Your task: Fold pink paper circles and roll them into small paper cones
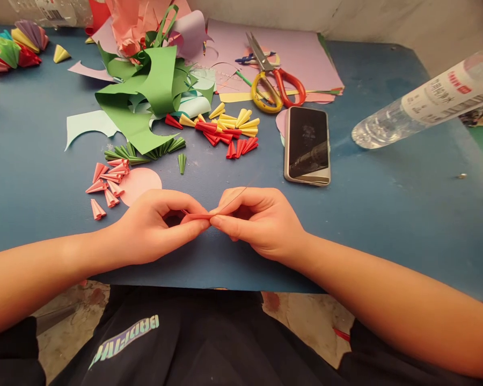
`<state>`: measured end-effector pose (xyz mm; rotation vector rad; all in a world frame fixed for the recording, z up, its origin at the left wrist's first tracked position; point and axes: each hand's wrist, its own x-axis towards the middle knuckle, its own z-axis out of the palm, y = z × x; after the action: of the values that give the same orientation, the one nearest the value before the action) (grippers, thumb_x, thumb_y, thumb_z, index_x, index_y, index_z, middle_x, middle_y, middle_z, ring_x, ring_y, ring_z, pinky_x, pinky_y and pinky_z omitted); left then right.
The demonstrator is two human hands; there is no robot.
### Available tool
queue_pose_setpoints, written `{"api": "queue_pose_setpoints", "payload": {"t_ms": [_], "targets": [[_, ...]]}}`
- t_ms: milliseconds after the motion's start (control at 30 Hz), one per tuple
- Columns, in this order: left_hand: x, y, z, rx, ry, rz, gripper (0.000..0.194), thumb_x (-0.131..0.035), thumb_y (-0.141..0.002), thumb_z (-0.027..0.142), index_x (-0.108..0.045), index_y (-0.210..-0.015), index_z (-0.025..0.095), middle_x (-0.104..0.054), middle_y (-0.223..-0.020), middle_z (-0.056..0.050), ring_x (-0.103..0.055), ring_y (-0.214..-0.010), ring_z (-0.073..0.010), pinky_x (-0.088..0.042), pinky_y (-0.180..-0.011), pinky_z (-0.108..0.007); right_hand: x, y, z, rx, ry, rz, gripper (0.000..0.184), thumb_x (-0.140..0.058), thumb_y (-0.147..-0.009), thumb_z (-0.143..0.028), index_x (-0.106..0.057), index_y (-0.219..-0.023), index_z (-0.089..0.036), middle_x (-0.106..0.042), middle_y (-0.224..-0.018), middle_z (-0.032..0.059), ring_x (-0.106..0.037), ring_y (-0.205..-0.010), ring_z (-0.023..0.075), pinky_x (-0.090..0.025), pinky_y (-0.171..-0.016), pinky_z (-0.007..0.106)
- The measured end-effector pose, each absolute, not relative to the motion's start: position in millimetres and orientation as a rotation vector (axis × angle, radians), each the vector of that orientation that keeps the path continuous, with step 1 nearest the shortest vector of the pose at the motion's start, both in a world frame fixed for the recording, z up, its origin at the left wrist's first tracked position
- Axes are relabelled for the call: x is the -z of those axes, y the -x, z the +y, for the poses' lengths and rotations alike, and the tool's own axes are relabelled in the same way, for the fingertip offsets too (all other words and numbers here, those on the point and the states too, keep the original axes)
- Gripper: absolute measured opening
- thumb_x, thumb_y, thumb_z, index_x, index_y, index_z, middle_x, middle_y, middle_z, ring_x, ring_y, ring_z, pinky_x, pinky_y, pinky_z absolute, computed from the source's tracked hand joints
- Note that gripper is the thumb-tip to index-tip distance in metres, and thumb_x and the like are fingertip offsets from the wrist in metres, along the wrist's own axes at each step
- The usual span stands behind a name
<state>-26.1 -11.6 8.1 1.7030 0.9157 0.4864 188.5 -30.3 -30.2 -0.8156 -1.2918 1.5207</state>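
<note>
Both hands meet above the table's front part, pinching one small folded piece of pink paper (199, 216). My left hand (153, 225) grips its left end between thumb and forefinger. My right hand (261, 222) pinches the other end, and a thin thread-like line rises from its fingertips. The fingers cover most of the paper. Just beyond my left hand lie a pink paper disc (141, 184) and several folded pink paper cones (111, 177). Farther back are green paper cones (156, 149), red paper cones (221, 133) and yellow paper cones (245, 120).
Green paper offcuts (159, 80) heap behind the cones. Scissors (271, 75) rest on purple paper sheets (306, 59). A phone (307, 145) lies right of centre, near a tilted plastic water bottle (422, 102). Colourful pleated paper pieces (14, 48) sit at the far left.
</note>
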Motion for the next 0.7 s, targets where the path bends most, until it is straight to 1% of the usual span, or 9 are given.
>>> {"api": "queue_pose_setpoints", "payload": {"t_ms": [167, 333, 500, 600, 700], "targets": [[-10.3, 25.8, -10.7, -0.476, -1.831, 0.906, 0.021, -0.065, -0.096, 0.026, -0.075, -0.084, 0.012, -0.055, -0.063, 0.003, -0.048, -0.06, -0.0096, -0.04, -0.055, -0.022, 30.8, -190.7, -30.7, -1.522, 0.808, -1.328, 0.014, -0.091, -0.081, -0.026, -0.081, -0.078, -0.017, -0.074, -0.071, 0.0021, -0.058, -0.055, 0.0083, -0.048, -0.051, 0.022], [-8.4, 26.8, -10.2, -0.441, -1.888, 0.833, 0.02, -0.062, -0.095, 0.023, -0.069, -0.079, 0.012, -0.059, -0.066, 0.001, -0.052, -0.062, -0.0102, -0.042, -0.058, -0.023, 28.7, -192.5, -30.2, -1.471, 0.811, -1.441, 0.022, -0.097, -0.074, -0.031, -0.082, -0.077, -0.016, -0.071, -0.067, 0.0011, -0.06, -0.056, 0.0098, -0.048, -0.051, 0.024], [-6.7, 27.9, -11.1, -0.474, -1.883, 0.838, 0.017, -0.063, -0.093, 0.021, -0.07, -0.08, 0.012, -0.057, -0.064, 0.002, -0.053, -0.062, -0.0111, -0.042, -0.059, -0.023, 27.2, -192.0, -30.6, -1.459, 0.819, -1.447, 0.022, -0.095, -0.077, -0.033, -0.081, -0.077, -0.016, -0.069, -0.066, -0.0001, -0.058, -0.055, 0.0088, -0.047, -0.051, 0.023], [-7.9, 27.8, -11.1, -0.444, -1.798, 0.869, 0.019, -0.064, -0.093, 0.026, -0.07, -0.081, 0.013, -0.058, -0.066, 0.001, -0.052, -0.063, -0.0115, -0.041, -0.058, -0.023, 28.1, -193.2, -30.5, -1.38, 0.833, -1.508, 0.02, -0.093, -0.079, -0.032, -0.081, -0.082, -0.017, -0.073, -0.071, 0.0022, -0.061, -0.059, 0.0108, -0.049, -0.053, 0.025], [-9.6, 28.5, -10.0, -0.365, -1.585, 0.937, 0.027, -0.066, -0.095, 0.037, -0.07, -0.084, 0.014, -0.055, -0.067, 0.002, -0.046, -0.06, -0.0103, -0.036, -0.052, -0.021, 29.1, -195.3, -30.6, -1.153, 0.765, -1.67, 0.012, -0.088, -0.085, -0.023, -0.082, -0.094, -0.018, -0.074, -0.076, 0.0034, -0.066, -0.068, 0.0143, -0.053, -0.062, 0.028]]}}
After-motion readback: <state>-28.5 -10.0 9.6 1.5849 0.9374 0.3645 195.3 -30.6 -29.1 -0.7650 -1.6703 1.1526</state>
